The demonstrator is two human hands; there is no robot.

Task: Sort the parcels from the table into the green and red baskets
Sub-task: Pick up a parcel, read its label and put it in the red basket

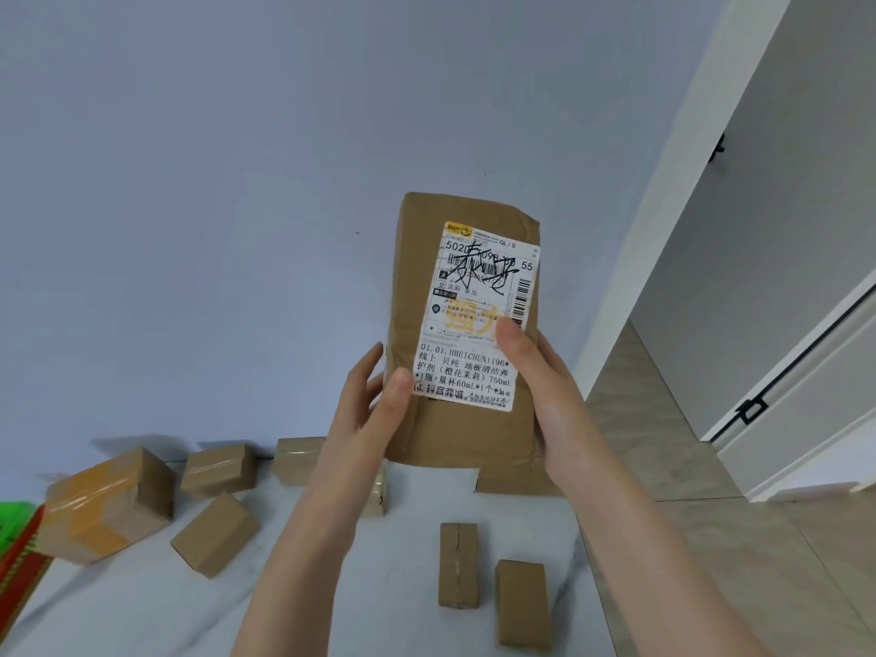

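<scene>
Green basket [13, 518] (blurred) mostly off-frame

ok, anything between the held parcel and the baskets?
Nothing at carrying height: left hand and right hand hold the parcel above the table. The tape-wrapped box sits beside the green basket and red basket; go over it.

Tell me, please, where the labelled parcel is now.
Centre of the head view: the labelled parcel is held upright above the table, left hand at its lower-left edge, right hand on its right side.
</scene>
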